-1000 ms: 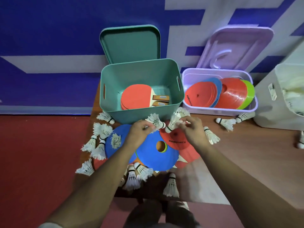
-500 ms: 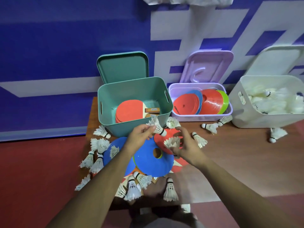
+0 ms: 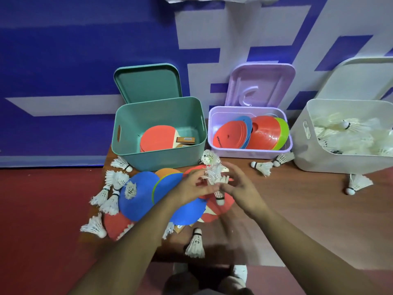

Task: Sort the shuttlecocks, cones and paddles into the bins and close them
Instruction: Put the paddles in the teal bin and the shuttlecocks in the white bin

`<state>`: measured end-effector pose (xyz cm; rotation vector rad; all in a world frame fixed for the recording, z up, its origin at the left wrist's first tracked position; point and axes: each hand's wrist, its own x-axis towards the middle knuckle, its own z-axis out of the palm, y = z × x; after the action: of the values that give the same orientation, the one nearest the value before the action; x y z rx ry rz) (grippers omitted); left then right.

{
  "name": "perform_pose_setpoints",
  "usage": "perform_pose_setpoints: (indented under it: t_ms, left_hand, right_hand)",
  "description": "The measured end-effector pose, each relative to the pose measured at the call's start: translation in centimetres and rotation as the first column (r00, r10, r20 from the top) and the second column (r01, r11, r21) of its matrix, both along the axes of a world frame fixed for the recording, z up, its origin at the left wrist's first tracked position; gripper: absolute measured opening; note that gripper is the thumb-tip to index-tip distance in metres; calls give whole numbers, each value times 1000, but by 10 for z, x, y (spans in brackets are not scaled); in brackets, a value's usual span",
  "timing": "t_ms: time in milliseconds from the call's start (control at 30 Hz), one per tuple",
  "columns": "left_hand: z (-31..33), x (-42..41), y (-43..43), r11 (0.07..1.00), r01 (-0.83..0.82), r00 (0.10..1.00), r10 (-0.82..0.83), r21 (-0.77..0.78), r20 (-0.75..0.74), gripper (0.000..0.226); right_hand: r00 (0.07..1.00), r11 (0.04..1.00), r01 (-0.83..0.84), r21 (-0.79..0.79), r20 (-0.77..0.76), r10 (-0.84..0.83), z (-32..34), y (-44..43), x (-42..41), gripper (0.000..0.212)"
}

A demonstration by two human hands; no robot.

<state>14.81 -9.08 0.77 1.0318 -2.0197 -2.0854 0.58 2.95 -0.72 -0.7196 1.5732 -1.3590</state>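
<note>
My left hand [image 3: 194, 187] and my right hand [image 3: 244, 188] meet above the pile, and together they hold a small bunch of white shuttlecocks [image 3: 214, 173]. One shuttlecock [image 3: 219, 198] hangs cork down between them. Under the hands lie flat blue cones [image 3: 138, 194] and red paddles [image 3: 116, 225]. Several loose shuttlecocks [image 3: 110, 194] lie at the pile's left. The teal bin [image 3: 159, 158] holds red paddles. Red, blue and green cones stand in the lilac bin [image 3: 248, 153]. The white bin [image 3: 306, 154] at the right is full of shuttlecocks.
All three lids lean open against the blue and white wall: teal lid [image 3: 148, 81], lilac lid [image 3: 261, 84], white lid [image 3: 361, 79]. More shuttlecocks [image 3: 262, 167] lie in front of the lilac and white bins. The low wooden table [image 3: 297, 209] stands on a red floor.
Both hands have come together at the middle and gathered the shuttlecocks into one bunch. The view has shifted so that the white bin and its lid show at the right.
</note>
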Motion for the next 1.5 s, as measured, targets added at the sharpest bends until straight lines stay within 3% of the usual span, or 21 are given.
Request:
perform_pose_setpoints:
  t_ms: [67, 133, 333, 433, 533, 633, 733, 867, 1067, 1200, 1433, 1500]
  left_hand:
    - [-6, -9, 15, 997, -4, 999, 7, 73, -35, 65]
    - [-14, -20, 28, 996, -81, 996, 82, 47, -25, 76]
    - [-28, -46, 52, 953, -299, 954, 300, 53, -11, 68]
    - [-37, -42, 50, 940, -340, 940, 340, 5, -16, 67]
    - [-41, -34, 45, 937, -337, 941, 339, -88, 15, 68]
    - [-48, -29, 41, 929, -320, 939, 337, -186, 71, 74]
    - [-52, -25, 41, 925, -254, 938, 306, -281, 162, 79]
    - [-57, -22, 43, 929, -221, 941, 283, -297, 187, 82]
    - [-55, -23, 37, 924, -60, 950, 169, -377, 263, 81]
    - [-46, -32, 31, 891, 154, 937, 6, -428, 348, 80]
    - [-42, -51, 24, 941, 137, 972, -67, -310, 226, 99]
    - [-45, -55, 27, 968, 96, 979, -49, -233, 200, 100]
  right_hand:
    - [997, 1000, 6, -5, 83, -6, -3, 8, -12, 58]
    - [996, 1000, 15, -14, 93, -14, -7, 14, -22, 55]
    - [991, 998, -16, 55, 131, 9, -18, 27, -54, 39]
    - [992, 965, 16, 262, -129, 18, -42, 29, -80, 26]
    - [890, 867, -36, 498, -378, 254, -80, 27, -101, 52]
    - [814, 776, -14, 631, -443, 375, -108, 19, -107, 57]
    - [803, 727, 38, 686, -454, 386, -124, 10, -101, 66]
    - [839, 763, 24, 646, -427, 336, -129, 5, -100, 68]
    - [937, 927, -25, 375, -314, 152, -79, 7, -113, 53]
    - [929, 965, -204, 163, -279, 244, -28, 3, -124, 46]
    - [763, 841, -443, 311, -362, 536, -6, -3, -134, 45]
    - [796, 858, -421, 293, -334, 505, -9, -1, -128, 50]
